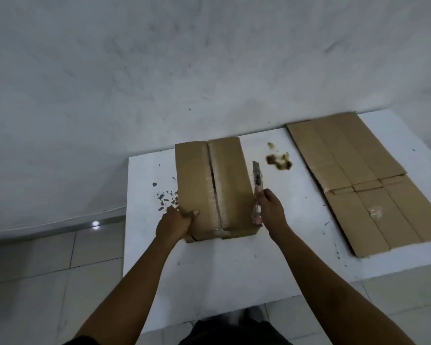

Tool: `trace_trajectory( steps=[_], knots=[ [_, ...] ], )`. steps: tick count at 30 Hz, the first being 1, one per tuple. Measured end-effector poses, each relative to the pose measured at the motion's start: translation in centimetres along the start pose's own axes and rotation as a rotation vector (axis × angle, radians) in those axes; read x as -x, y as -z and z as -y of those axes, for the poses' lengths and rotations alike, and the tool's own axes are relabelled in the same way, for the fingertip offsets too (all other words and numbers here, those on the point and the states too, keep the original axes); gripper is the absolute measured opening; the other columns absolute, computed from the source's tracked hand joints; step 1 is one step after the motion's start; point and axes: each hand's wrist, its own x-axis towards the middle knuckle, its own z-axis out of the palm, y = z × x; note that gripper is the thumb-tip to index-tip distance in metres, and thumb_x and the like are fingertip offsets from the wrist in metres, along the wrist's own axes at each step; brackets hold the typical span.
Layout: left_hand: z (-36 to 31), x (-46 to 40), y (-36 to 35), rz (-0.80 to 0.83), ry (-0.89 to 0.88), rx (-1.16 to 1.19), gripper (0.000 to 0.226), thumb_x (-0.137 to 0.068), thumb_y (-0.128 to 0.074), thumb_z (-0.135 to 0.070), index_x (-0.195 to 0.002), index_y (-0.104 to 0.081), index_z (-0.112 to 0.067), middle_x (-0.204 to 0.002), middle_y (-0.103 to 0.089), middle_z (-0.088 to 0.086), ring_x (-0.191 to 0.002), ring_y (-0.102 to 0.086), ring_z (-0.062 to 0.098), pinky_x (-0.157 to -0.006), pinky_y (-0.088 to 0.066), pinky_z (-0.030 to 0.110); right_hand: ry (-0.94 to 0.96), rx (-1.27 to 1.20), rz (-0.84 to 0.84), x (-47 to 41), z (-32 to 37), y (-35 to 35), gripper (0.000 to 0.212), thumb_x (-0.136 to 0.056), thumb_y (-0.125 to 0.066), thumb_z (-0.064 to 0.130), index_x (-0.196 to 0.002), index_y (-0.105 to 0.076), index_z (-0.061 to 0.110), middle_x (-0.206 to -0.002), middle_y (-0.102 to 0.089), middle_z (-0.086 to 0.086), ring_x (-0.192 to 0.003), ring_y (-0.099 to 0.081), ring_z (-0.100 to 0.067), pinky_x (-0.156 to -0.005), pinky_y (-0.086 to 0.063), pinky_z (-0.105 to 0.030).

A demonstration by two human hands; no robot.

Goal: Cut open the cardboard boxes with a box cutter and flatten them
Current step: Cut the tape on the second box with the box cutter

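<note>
A brown cardboard box (232, 180) stands on the white table (234, 275), its top flaps meeting along a taped centre seam that gapes open partway. My left hand (176, 224) grips the box's near left corner, thumb on the top. My right hand (271, 210) holds a box cutter (257, 180) beside the box's right edge, blade end pointing away from me. A flattened cardboard box (358, 180) lies on the right part of the table.
A brown stain (279, 161) marks the table between the box and the flattened cardboard. Dark specks (166, 197) are scattered left of the box. A grey-white wall rises behind the table. Tiled floor (47, 270) lies to the left and below.
</note>
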Motion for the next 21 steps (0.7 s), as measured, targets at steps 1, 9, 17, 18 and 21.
trace_trajectory(
  steps=[1,9,17,18,21],
  knots=[
    [-0.5,0.8,-0.7,-0.001,0.006,0.016,0.090,-0.073,-0.057,-0.079,-0.128,-0.053,-0.009,-0.116,-0.067,0.015,-0.093,-0.069,0.034,-0.085,-0.058,0.045,0.011,0.019,-0.046,0.0,-0.6,0.2,0.055,-0.098,-0.045,0.058,-0.084,-0.059,0.006,-0.083,-0.062,-0.019,-0.073,-0.064,-0.026,-0.067,-0.056,-0.045],
    [-4.0,4.2,-6.2,-0.032,0.170,0.223,0.085,-0.079,-0.064,-0.069,-0.129,-0.048,-0.001,-0.117,-0.062,0.017,-0.088,-0.070,0.034,-0.070,-0.062,0.042,-0.138,-0.082,-0.155,1.9,-5.0,1.3,0.053,-0.098,-0.042,0.053,-0.095,-0.063,0.005,-0.109,-0.060,-0.023,-0.089,-0.065,-0.034,-0.074,-0.056,-0.037],
    [-8.3,5.8,-6.1,-0.203,-0.596,-0.637,0.059,-0.083,-0.062,-0.035,-0.139,-0.048,-0.025,-0.140,-0.048,0.007,-0.131,-0.039,0.032,-0.100,-0.036,0.043,-0.125,-0.222,0.126,1.1,-5.0,3.4,0.038,-0.104,-0.041,0.047,-0.124,-0.058,0.019,-0.106,-0.064,-0.002,-0.085,-0.063,-0.010,-0.057,-0.050,-0.011],
    [-8.8,5.1,-6.1,-0.090,-0.681,-0.660,0.059,-0.081,-0.062,-0.030,-0.138,-0.050,-0.026,-0.143,-0.046,0.005,-0.134,-0.037,0.030,-0.103,-0.035,0.043,-0.125,-0.228,0.153,0.8,-4.8,3.6,0.041,-0.103,-0.040,0.049,-0.128,-0.057,0.020,-0.111,-0.063,0.000,-0.092,-0.064,-0.013,-0.068,-0.054,-0.017],
    [-10.0,3.5,-6.2,0.022,-0.768,-0.710,0.048,-0.078,-0.065,-0.029,-0.124,-0.058,-0.019,-0.133,-0.050,0.005,-0.121,-0.049,0.029,-0.089,-0.042,0.035,-0.139,-0.265,0.195,-0.2,-4.7,4.0,0.052,-0.102,-0.040,0.053,-0.138,-0.054,0.018,-0.132,-0.059,-0.003,-0.117,-0.058,-0.022,-0.103,-0.049,-0.043]
  ],
)
